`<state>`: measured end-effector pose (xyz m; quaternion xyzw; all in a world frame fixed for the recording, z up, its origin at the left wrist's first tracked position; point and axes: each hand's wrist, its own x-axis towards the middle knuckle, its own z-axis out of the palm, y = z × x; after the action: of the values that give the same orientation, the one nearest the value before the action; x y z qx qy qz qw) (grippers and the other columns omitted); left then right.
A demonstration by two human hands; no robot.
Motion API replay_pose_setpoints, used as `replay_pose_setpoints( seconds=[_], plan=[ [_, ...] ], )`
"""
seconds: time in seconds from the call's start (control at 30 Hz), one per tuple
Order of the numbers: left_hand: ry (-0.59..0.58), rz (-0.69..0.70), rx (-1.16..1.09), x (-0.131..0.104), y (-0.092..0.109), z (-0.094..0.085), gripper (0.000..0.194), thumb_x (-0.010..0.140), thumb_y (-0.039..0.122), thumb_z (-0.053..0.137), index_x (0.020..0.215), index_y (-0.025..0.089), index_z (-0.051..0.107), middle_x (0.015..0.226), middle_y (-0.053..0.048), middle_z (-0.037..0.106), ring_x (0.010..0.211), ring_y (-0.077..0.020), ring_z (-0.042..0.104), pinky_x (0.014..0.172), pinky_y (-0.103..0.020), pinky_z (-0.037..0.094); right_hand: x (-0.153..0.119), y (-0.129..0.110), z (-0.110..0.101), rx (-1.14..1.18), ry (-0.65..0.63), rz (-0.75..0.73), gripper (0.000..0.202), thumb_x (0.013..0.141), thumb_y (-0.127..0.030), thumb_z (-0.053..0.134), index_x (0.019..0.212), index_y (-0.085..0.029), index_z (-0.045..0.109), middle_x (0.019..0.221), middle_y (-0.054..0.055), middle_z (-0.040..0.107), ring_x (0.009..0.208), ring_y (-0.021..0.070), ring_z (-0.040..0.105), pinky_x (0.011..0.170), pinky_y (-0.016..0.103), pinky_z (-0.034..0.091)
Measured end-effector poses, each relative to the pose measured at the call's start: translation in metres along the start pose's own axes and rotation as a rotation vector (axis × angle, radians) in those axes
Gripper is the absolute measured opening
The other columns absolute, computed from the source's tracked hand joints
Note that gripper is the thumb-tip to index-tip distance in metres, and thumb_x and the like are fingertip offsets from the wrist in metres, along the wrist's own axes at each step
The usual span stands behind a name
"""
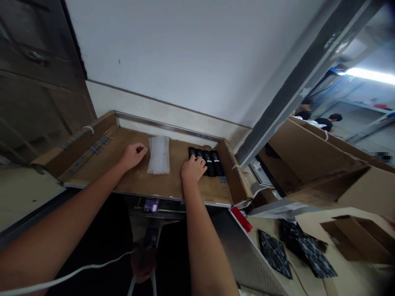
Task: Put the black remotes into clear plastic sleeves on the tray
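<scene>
The cardboard tray (173, 183) is occupied at three o'clock by black devices (209, 166), centrally by a white packet (159, 155). The devices are touched by the right hand (193, 167); whether gripped cannot be told. The left hand (133, 157) is seen half-curled, palm hidden, at the packet's nine o'clock.

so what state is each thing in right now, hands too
left hand: loosely curled
right hand: fingers on the black items
black items: lying side by side
white packaging: lying flat
cardboard tray: side walls up
large cardboard box: open
ceiling light: lit
</scene>
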<state>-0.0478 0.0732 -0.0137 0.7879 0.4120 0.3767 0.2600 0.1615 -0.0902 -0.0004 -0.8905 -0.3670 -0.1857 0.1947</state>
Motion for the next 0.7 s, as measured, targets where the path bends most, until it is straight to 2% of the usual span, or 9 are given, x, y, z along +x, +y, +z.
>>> replay_pose_setpoints(
  seconds=[0.43,0.7],
  plan=[
    [-0.004,0.002,-0.009,-0.001,0.001,-0.001,0.027,0.082,0.043,0.054,0.077,0.019,0.066,0.07,-0.002,0.063,0.065,-0.0158,0.053,0.063,-0.028,0.039,-0.002,0.0,-0.004,-0.005,0.007,0.0,0.029,0.09,-0.017,0.044,0.11,-0.014,0.065,0.115,0.021,0.058,0.107,0.0321,0.05,0.085,0.045,0.037],
    [0.001,0.005,-0.013,0.0,-0.002,0.001,0.028,0.082,0.044,0.053,0.077,0.019,0.065,0.068,-0.001,0.061,0.062,-0.0149,0.05,0.061,-0.028,0.037,-0.013,0.004,-0.013,0.016,0.02,0.088,0.037,0.087,-0.025,0.052,0.121,-0.018,0.064,0.133,0.021,0.051,0.118,0.0355,0.044,0.095,0.053,0.033]
  ],
)
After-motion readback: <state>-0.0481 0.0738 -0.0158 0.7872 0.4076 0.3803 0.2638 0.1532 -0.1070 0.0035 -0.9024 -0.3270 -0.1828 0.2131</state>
